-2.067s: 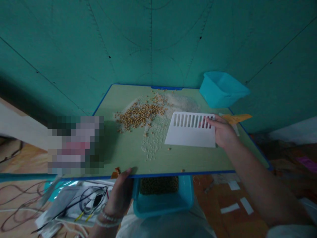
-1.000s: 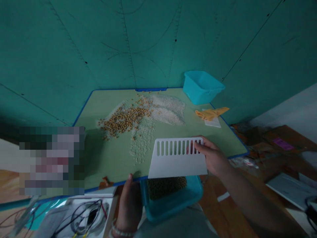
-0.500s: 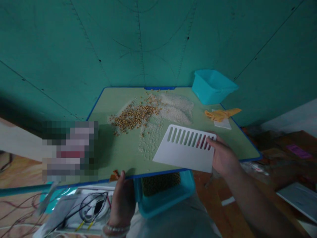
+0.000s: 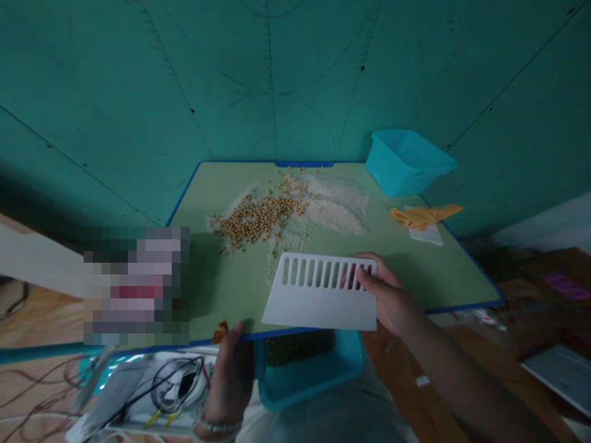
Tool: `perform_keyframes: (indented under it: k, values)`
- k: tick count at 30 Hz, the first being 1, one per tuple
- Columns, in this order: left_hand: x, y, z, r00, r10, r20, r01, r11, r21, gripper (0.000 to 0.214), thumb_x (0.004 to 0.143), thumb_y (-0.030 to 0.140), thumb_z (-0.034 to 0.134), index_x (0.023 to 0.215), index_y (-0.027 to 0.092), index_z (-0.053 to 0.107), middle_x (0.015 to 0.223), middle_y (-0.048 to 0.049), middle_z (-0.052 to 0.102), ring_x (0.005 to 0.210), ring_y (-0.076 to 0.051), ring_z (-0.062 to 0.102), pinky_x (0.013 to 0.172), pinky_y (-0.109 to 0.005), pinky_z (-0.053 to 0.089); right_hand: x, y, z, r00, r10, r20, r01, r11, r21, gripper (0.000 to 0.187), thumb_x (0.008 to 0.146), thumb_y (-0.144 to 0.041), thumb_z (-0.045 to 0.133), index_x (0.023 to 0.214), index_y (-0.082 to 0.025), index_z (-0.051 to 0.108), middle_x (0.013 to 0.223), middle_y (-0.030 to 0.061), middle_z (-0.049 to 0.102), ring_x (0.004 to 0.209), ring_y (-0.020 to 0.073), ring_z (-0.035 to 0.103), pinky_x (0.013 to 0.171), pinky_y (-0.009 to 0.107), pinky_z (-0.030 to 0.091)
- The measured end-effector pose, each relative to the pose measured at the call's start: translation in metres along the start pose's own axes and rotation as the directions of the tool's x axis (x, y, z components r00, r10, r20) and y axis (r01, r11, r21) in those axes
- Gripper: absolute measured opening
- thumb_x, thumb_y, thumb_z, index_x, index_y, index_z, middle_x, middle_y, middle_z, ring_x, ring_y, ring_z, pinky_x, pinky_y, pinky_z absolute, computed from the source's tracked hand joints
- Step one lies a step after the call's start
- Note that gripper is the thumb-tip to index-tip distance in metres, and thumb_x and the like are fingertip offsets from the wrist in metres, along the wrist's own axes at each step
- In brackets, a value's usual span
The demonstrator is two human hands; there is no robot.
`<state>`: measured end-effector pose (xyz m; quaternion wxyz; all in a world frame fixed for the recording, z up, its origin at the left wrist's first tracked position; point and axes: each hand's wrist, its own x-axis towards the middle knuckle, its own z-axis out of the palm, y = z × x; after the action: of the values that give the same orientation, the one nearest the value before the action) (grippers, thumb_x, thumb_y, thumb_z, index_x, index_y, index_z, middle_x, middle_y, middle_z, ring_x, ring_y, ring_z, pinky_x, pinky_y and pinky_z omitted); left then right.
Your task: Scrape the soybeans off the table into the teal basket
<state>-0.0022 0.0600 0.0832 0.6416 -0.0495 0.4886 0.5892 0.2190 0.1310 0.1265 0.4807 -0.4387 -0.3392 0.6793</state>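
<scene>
My right hand (image 4: 388, 295) is closed on the right end of a white slotted plastic scraper (image 4: 321, 306), thumb over its slots. The scraper's straight edge is near the table's front rim. Beyond it lie a heap of tan round beans (image 4: 252, 224) and a spread of white rice-like grains (image 4: 339, 209), partly mixed. Under the table edge, a teal basin (image 4: 300, 391) holds small dark green beans (image 4: 300, 348). Against the basin's left end my left hand (image 4: 231, 369) is closed, thumb up at the table's edge; its other fingers are mostly hidden.
A teal tub (image 4: 406, 166) stands at the back right of the table (image 4: 198, 295). In front of it, an orange cloth (image 4: 425, 216) lies over a white card (image 4: 427, 234). A blurred-out object (image 4: 143, 286) is at the left. Cables (image 4: 180, 384) fill a box below.
My right hand has drawn the scraper left and toward the table's front edge. Small white grains it covered or passed now show less. My left hand stays by the basin.
</scene>
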Motion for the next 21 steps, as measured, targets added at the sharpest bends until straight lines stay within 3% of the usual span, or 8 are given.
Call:
perform_keyframes:
  k: [6, 11, 15, 18, 21]
  values:
    - [0.006, 0.0, -0.004, 0.999, 0.019, -0.045, -0.018, 1.0, 0.016, 0.021, 0.063, 0.028, 0.068, 0.082, 0.02, 0.071, 0.082, -0.0028, 0.076, 0.096, -0.026, 0.063, 0.084, -0.033, 0.049, 0.018, 0.002, 0.006, 0.987, -0.111, -0.113, 0.107, 0.993, -0.038, 0.026, 0.074, -0.035, 0.061, 0.095, -0.025, 0.05, 0.073, -0.0016, 0.065, 0.063, 0.0143, 0.059, 0.063, 0.028, 0.045]
    - [0.011, 0.0, -0.012, 0.999, 0.005, -0.049, -0.004, 1.0, 0.021, 0.016, 0.054, 0.029, 0.074, 0.068, 0.021, 0.071, 0.069, -0.0009, 0.075, 0.097, -0.028, 0.062, 0.087, -0.036, 0.048, 0.029, -0.005, -0.01, 0.952, -0.212, -0.221, 0.192, 0.975, -0.108, 0.029, 0.071, -0.037, 0.063, 0.094, -0.026, 0.051, 0.075, -0.0017, 0.065, 0.064, 0.016, 0.059, 0.062, 0.03, 0.045]
    - [0.01, -0.001, -0.011, 0.999, 0.021, -0.03, -0.02, 1.0, 0.019, 0.02, 0.055, 0.031, 0.073, 0.071, 0.021, 0.071, 0.068, 0.0004, 0.075, 0.098, -0.028, 0.062, 0.09, -0.035, 0.046, 0.031, -0.017, -0.024, 0.897, -0.294, -0.33, 0.265, 0.955, -0.13, 0.028, 0.066, -0.034, 0.067, 0.089, -0.024, 0.053, 0.071, -0.002, 0.063, 0.062, 0.0149, 0.058, 0.061, 0.03, 0.045]
    - [0.008, 0.0, -0.008, 1.0, 0.011, -0.01, -0.011, 1.0, 0.026, 0.022, 0.056, 0.033, 0.072, 0.075, 0.021, 0.071, 0.071, -0.0001, 0.075, 0.099, -0.028, 0.061, 0.089, -0.034, 0.046, 0.027, -0.024, -0.028, 0.875, -0.333, -0.351, 0.305, 0.943, -0.135, 0.025, 0.067, -0.031, 0.067, 0.087, -0.024, 0.053, 0.07, -0.0019, 0.063, 0.063, 0.0145, 0.058, 0.062, 0.03, 0.046]
    - [0.007, -0.001, -0.006, 1.0, 0.029, -0.011, -0.029, 0.999, 0.027, 0.019, 0.057, 0.031, 0.072, 0.073, 0.022, 0.071, 0.069, 0.0008, 0.075, 0.096, -0.026, 0.063, 0.088, -0.032, 0.047, 0.015, -0.025, -0.029, 0.894, -0.326, -0.307, 0.293, 0.945, -0.148, 0.024, 0.069, -0.033, 0.065, 0.088, -0.025, 0.053, 0.07, -0.0016, 0.063, 0.061, 0.0152, 0.059, 0.06, 0.031, 0.046]
